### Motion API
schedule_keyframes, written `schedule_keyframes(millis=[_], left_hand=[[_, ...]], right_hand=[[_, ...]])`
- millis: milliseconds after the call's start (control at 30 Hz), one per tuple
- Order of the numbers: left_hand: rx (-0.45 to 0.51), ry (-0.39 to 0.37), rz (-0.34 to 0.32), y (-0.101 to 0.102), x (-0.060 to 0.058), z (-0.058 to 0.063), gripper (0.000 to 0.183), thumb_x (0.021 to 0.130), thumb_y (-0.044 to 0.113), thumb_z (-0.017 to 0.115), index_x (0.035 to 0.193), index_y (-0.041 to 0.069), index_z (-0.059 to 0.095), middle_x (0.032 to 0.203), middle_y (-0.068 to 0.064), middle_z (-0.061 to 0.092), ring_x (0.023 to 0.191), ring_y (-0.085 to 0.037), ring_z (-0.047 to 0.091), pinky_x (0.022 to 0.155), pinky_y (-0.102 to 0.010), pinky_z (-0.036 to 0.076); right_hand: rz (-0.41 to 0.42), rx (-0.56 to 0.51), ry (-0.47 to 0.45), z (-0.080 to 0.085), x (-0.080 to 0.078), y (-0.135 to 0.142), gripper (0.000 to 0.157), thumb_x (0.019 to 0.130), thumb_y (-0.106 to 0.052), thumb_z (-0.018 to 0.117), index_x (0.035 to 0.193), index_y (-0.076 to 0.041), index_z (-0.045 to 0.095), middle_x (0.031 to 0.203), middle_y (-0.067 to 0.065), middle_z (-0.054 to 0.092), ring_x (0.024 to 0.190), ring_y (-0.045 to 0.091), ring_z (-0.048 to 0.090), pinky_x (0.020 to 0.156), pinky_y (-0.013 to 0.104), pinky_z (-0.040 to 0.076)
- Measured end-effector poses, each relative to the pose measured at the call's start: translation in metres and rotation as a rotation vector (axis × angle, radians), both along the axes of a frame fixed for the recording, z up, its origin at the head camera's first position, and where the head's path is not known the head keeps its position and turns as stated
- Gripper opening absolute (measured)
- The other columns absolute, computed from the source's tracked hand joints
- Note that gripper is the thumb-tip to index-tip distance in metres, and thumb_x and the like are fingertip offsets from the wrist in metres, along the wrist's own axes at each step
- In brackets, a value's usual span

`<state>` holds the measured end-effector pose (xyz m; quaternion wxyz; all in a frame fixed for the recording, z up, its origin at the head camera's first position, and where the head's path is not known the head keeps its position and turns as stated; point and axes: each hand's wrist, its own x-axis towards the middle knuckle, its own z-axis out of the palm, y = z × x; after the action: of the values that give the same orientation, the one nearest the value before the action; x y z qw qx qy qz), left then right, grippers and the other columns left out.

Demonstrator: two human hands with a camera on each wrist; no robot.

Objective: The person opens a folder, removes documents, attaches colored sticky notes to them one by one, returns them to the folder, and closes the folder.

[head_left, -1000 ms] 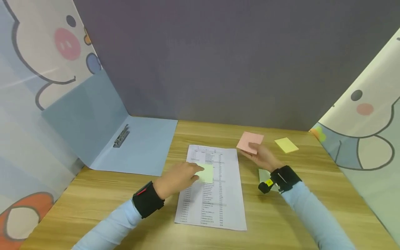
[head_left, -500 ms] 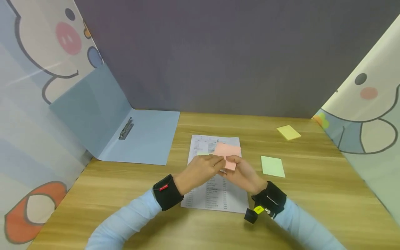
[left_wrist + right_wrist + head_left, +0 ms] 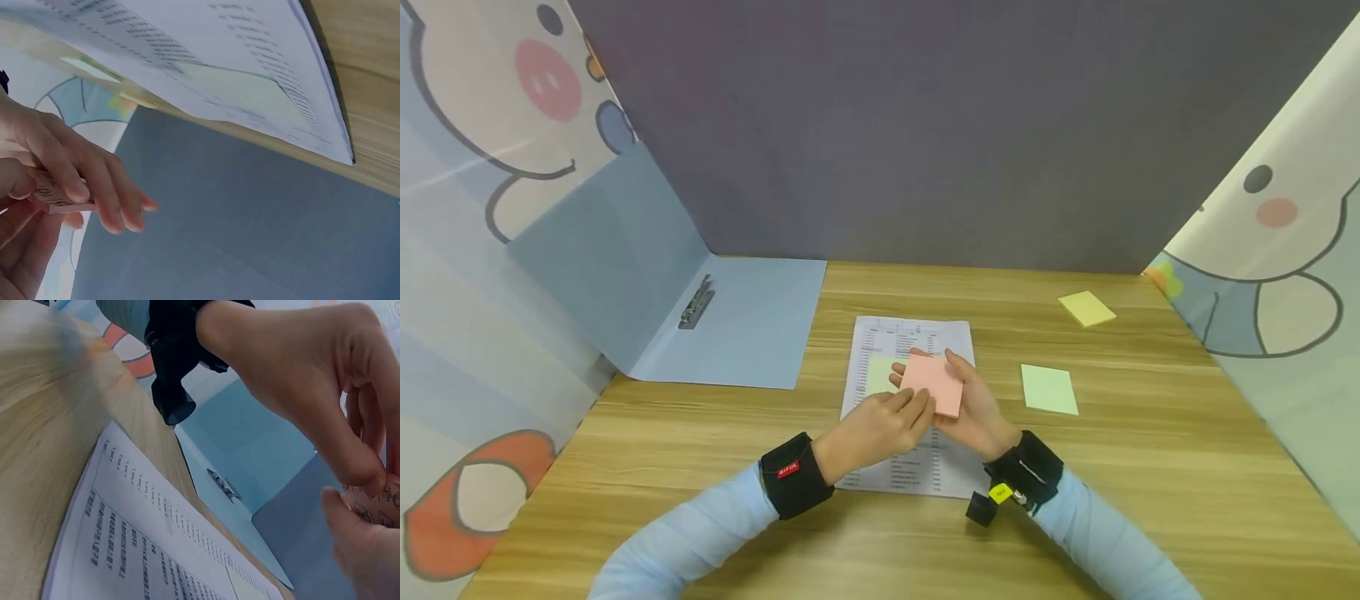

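As the head view shows, the pink pad has come over the printed sheet, farther from the worktop's right edge, so now left hand and right hand grip it together. Left wrist view: patterned face appears. Right wrist view: left thumb presses it.

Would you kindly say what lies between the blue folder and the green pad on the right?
In the head view, the printed paper lies there, bearing a green note; above it, the left hand and right hand hold the pink pad.
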<state>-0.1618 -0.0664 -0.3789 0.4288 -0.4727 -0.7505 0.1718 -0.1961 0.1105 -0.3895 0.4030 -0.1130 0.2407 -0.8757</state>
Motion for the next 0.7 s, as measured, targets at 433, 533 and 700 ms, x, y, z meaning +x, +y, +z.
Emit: schedule_keyframes(millis=[433,533,700], left_hand=[[0.088,-0.163,0.011,0.007,0.016,-0.002,0.015,0.081,0.016,0.066,0.094,0.010,0.069,0.089,0.002,0.067,0.066,-0.006,0.059,0.057,-0.014,0.048],[0.171,-0.319,0.043,0.009,0.018,0.001,0.007,0.080,0.017,0.068,0.086,0.012,0.066,0.080,0.005,0.065,0.058,-0.004,0.055,0.050,-0.015,0.045],[0.236,-0.459,0.090,0.009,0.020,0.005,0.009,0.078,0.021,0.071,0.078,0.016,0.063,0.073,0.008,0.062,0.056,-0.002,0.054,0.046,-0.016,0.044]], right_hand=[[-0.030,0.055,-0.003,-0.004,0.007,-0.005,0.055,0.096,-0.050,0.032,0.140,-0.018,0.023,0.115,0.008,0.054,0.106,0.019,0.054,0.087,0.029,0.047],[-0.030,0.062,-0.009,-0.005,0.007,-0.006,0.054,0.095,-0.051,0.033,0.138,-0.019,0.024,0.116,0.009,0.053,0.108,0.020,0.053,0.088,0.030,0.046],[-0.021,0.087,-0.005,-0.005,0.008,-0.008,0.061,0.095,-0.052,0.032,0.143,-0.018,0.015,0.118,0.009,0.052,0.108,0.019,0.053,0.087,0.031,0.047]])
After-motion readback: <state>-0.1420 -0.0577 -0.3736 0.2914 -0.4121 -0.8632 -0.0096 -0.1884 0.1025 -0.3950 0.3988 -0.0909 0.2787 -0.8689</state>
